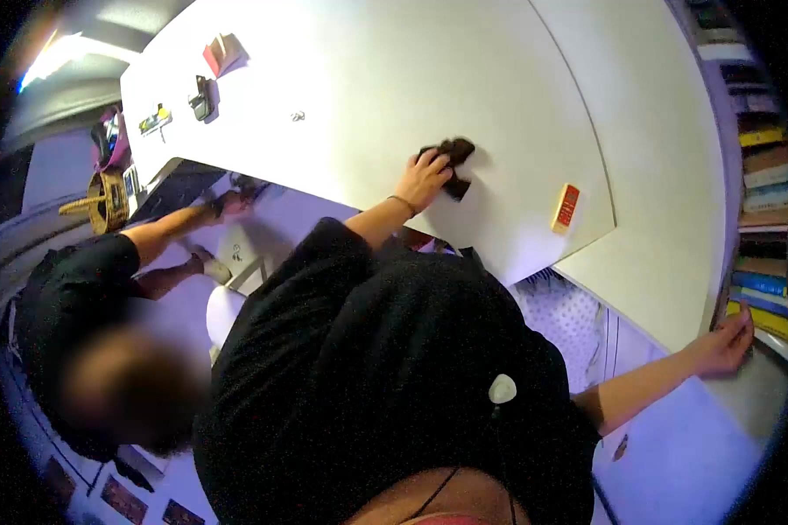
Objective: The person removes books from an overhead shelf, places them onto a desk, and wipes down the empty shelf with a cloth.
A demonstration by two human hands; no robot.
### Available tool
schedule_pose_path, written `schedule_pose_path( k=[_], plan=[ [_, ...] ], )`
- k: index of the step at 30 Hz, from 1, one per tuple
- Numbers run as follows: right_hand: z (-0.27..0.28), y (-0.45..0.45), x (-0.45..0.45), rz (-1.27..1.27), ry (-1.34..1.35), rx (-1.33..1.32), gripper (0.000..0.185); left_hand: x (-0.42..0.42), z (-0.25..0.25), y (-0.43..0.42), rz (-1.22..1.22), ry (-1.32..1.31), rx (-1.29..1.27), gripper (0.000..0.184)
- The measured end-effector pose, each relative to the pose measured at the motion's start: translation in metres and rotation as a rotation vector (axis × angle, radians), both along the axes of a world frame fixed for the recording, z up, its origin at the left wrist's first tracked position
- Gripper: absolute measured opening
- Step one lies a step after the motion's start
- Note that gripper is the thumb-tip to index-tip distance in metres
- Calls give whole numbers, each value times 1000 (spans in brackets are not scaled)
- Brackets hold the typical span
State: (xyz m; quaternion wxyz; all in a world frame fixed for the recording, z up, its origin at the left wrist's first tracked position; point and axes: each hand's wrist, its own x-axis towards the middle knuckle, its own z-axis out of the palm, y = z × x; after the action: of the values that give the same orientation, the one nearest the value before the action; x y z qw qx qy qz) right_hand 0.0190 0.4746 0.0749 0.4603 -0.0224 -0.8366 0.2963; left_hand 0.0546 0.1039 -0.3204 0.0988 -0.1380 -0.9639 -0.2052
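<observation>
My left hand (424,182) lies over a dark brown, lumpy object (457,156) on the white table (368,96), its fingers curled round the near side. The object's exact kind is unclear, and my hand covers part of it. Out to the right, my right hand (727,345) hangs beside a bookshelf, fingers loosely bent and apart, with nothing visible in them. Its fingertips are close to several yellow and blue books (762,293); contact cannot be made out. On the table to the right of the dark object lies a yellow box with a red face (566,208).
A red-covered item (222,54), a black case (201,99), small yellow pieces (156,120) and a tiny object (299,115) lie on the far left table. Another person (70,289) reaches towards the table's left edge. A wicker basket (109,203) stands beyond.
</observation>
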Motion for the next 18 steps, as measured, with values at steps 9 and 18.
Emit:
schedule_pose_path(
  k=[9, 18],
  plan=[
    [-2, 24, 1, -93, -33, 52, 21, 139, 25, -124, 48, -265, 116, 20],
    [-2, 19, -1, -198, -39, 79, 29, -2, 80, -169, 492, 1, 834, 28]
  ],
)
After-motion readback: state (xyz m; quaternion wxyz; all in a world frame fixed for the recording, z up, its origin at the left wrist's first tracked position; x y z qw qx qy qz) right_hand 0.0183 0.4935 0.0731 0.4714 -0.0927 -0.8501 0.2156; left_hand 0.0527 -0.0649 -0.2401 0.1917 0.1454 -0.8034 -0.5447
